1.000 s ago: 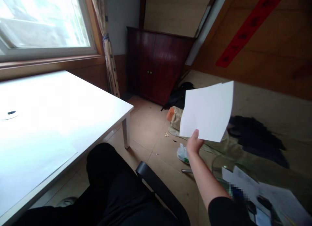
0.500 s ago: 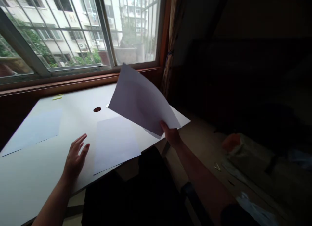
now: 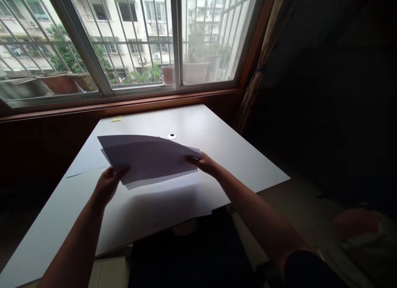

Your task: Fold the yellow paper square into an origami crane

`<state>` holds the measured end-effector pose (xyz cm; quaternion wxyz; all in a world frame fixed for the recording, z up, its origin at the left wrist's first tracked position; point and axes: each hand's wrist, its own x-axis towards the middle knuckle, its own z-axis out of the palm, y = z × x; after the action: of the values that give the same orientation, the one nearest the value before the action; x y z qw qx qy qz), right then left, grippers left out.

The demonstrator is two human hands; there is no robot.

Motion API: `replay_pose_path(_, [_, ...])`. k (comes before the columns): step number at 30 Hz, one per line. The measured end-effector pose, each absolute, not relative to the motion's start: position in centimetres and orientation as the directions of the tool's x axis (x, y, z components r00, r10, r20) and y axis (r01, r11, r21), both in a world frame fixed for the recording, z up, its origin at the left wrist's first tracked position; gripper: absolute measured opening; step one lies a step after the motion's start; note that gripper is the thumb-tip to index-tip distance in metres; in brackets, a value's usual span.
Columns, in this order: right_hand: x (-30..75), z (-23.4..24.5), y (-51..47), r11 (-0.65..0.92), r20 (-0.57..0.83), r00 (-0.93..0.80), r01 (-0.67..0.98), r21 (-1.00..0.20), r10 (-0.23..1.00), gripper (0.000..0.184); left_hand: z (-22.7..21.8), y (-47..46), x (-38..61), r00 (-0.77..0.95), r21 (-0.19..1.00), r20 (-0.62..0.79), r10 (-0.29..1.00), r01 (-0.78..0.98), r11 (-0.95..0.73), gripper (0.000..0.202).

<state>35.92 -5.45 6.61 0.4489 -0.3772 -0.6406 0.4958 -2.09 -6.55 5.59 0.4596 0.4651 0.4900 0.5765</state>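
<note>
Sheets of paper (image 3: 151,159), at least two and slightly offset from each other, hang bowed above the table. My left hand (image 3: 110,180) grips their left edge, with its fingers partly behind the paper. At the right edge my right hand (image 3: 203,162) pinches them between thumb and fingers. Below the held sheets, another sheet of paper (image 3: 186,197) lies flat near the front edge, shaded and partly covered from view. Further left, a flat sheet (image 3: 85,164) rests on the table, its right part hidden behind the held paper.
The white table (image 3: 248,164) stands below a barred window (image 3: 139,39). Yellow strips (image 3: 116,118) lie at its back left corner. Near the middle is a round hole with a white cover (image 3: 171,136). A curtain (image 3: 254,89) hangs at the right, and a bag-like pile (image 3: 366,234) sits on the floor.
My left hand has risen from beside the flat sheet and taken hold of the held paper. My right hand has brought that paper left, over the table. The view has turned left.
</note>
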Motion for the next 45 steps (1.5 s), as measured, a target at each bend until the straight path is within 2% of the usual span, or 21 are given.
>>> replay_pose_path(6, [35.1, 7.0, -4.7, 0.109, 0.127, -0.328, -0.072, -0.991, 0.936, 0.043, 4.0, -5.9, -2.5, -0.126, 0.984, -0.009, 0.992, -0.18, -0.014, 0.055])
replay_pose_path(10, [34.3, 6.3, -4.2, 0.063, 0.098, -0.269, -0.135, -0.989, 0.958, 0.043, 4.3, -5.3, -2.5, -0.121, 0.983, 0.021, 0.992, -0.178, -0.042, 0.059])
replay_pose_path(14, [33.6, 6.1, -3.7, 0.069, 0.103, -0.231, -0.153, -0.986, 0.968, 0.046, 4.9, -4.8, -2.3, -0.108, 0.972, 0.069, 0.992, -0.217, -0.092, 0.063])
replay_pose_path(19, [33.2, 6.8, -3.4, 0.11, 0.154, -0.208, -0.207, -0.972, 0.966, 0.063, 5.3, -4.5, -1.8, -0.114, 0.98, 0.031, 0.993, -0.192, -0.052, 0.067])
replay_pose_path(23, [33.0, 7.4, -3.0, 0.083, 0.152, -0.228, -0.287, -0.954, 0.962, 0.056, 5.8, -4.4, -1.3, -0.072, 0.973, 0.02, 0.997, -0.229, -0.036, 0.072])
replay_pose_path(28, [32.6, 6.9, -2.5, -0.023, 0.024, -0.19, -0.241, -0.97, 0.981, 0.044, 5.9, -4.0, -0.5, -0.108, 0.966, -0.03, 0.994, -0.26, 0.001, 0.062])
replay_pose_path(33, [32.2, 6.5, -2.0, -0.041, -0.006, -0.144, -0.243, -0.969, 0.99, 0.042, 4.9, -3.8, -0.5, -0.202, 0.98, -0.098, 0.974, -0.188, 0.06, 0.058])
replay_pose_path(36, [32.2, 7.0, -1.7, -0.026, 0.009, -0.165, -0.212, -0.977, 0.986, 0.042, 4.5, -4.4, -1.0, -0.21, 0.989, -0.11, 0.971, -0.12, 0.086, 0.055])
replay_pose_path(39, [32.5, 7.6, -1.6, 0.051, 0.089, -0.206, -0.182, -0.982, 0.975, 0.043, 4.7, -5.1, -2.0, -0.228, 0.982, -0.075, 0.971, -0.185, 0.033, 0.049])
replay_pose_path(42, [33.2, 7.4, -1.8, 0.137, 0.159, -0.25, -0.104, -0.985, 0.955, 0.048, 5.0, -5.2, -3.9, -0.376, 0.952, -0.075, 0.924, -0.303, -0.046, 0.031])
replay_pose_path(45, [34.3, 6.2, -2.2, 0.176, 0.156, -0.268, 0.051, -0.983, 0.951, 0.046, 4.9, -4.6, -7.1, -0.515, 0.927, -0.194, 0.835, -0.374, -0.015, 0.025])
